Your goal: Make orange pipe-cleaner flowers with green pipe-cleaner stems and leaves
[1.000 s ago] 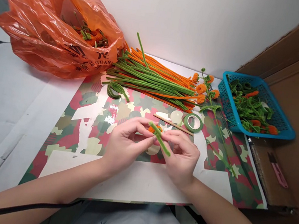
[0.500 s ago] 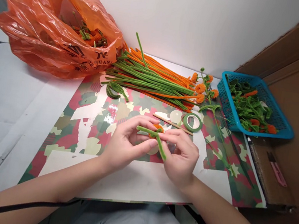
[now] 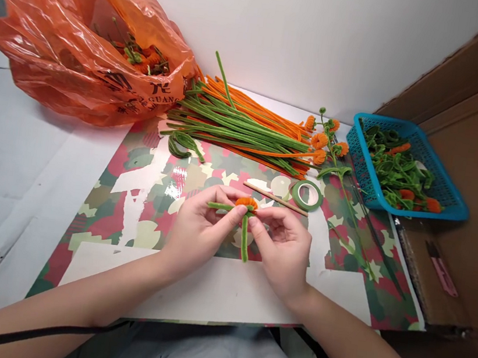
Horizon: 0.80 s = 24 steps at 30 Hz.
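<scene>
Between my two hands is a small orange pipe-cleaner flower (image 3: 245,203) with green pipe-cleaner ends (image 3: 244,239) sticking out of it, one to the left and one down toward me. My left hand (image 3: 207,222) pinches it between thumb and fingers from the left. From the right, my right hand (image 3: 283,242) closes thumb and fingertips on its green centre. Fingers cover part of the flower's underside. Just beyond my hands lie a thin wooden stick (image 3: 275,198) and a roll of green tape (image 3: 307,195) on the patterned table covering.
Orange and green pipe cleaners (image 3: 246,124) lie in a bundle behind, with looped green leaves (image 3: 185,145) beside it. An orange plastic bag (image 3: 90,65) stands left. Finished flowers (image 3: 320,141) on a stem, a blue basket (image 3: 419,213) and a pink cutter (image 3: 444,275) are right.
The flower has been turned in my hands, so its orange petals show more. The lower green end has swung to point nearly straight down toward me, and my right thumb now presses at the centre.
</scene>
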Tool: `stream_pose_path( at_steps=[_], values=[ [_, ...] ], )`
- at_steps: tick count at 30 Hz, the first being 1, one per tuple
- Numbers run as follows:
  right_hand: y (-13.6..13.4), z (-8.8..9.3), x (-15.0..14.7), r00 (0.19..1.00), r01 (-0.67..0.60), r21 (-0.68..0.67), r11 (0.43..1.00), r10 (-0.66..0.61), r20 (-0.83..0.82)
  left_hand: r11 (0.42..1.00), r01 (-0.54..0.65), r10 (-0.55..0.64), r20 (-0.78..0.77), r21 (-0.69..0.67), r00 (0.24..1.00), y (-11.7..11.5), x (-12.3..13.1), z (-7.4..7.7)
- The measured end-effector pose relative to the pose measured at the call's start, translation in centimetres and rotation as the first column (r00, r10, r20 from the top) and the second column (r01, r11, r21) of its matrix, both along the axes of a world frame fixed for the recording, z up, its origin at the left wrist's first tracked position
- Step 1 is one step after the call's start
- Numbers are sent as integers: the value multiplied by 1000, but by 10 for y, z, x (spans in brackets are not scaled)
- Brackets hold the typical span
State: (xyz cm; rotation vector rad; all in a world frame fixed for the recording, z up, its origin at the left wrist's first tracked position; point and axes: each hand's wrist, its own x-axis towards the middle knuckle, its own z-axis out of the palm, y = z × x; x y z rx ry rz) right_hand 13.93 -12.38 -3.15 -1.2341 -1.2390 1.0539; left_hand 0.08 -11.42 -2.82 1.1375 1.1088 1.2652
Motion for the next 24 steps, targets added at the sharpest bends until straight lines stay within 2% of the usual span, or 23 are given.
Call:
stream_pose_path(
  at_steps=[2,4,5,7,9,10,11,12,13,15,16,17,18,20,22,24],
  values=[
    [1,1,0,990,-25,-126,992,7,-139,999,-22,24,-43,49,999,-2,1,-1],
    [3,3,1,948,-91,-284,955,-4,-318,993,-46,55,-85,109,995,-3,2,-2],
    [5,4,3,911,-158,-375,914,-12,-413,989,-52,66,-103,137,992,-4,2,-3],
    [8,7,6,818,-333,-521,786,-34,-574,981,-54,78,-125,185,989,-5,2,-5],
    [11,9,9,741,-475,-577,664,-51,-669,975,-54,81,-120,214,989,-5,3,-5],
    [12,9,11,721,-511,-582,632,-53,-691,976,-56,80,-108,209,991,-4,3,-5],
    [12,9,12,717,-523,-580,624,-45,-696,981,-59,76,-89,185,993,-3,4,-4],
    [12,8,13,733,-506,-571,646,-27,-680,989,-58,67,-62,138,996,-2,4,-4],
    [12,7,14,771,-459,-548,699,7,-637,996,-59,61,-27,73,998,-1,5,-3],
    [11,4,16,900,-279,-400,873,93,-425,995,-53,58,58,-79,997,2,5,-3],
    [11,2,16,961,-180,-239,954,119,-250,988,-43,59,102,-151,993,3,5,-3],
    [11,1,17,992,-114,-34,993,112,-50,977,-31,62,140,-213,988,4,4,-4],
    [11,-1,18,986,-100,172,980,75,146,964,-18,66,170,-266,983,5,3,-4],
    [12,-3,18,899,-184,455,871,-39,437,939,6,70,206,-345,976,7,1,-5],
    [12,-4,18,809,-277,560,781,-125,574,924,13,76,216,-382,973,7,0,-5],
    [13,-5,17,761,-313,593,742,-177,624,922,12,76,211,-386,975,8,-1,-5]
  ],
)
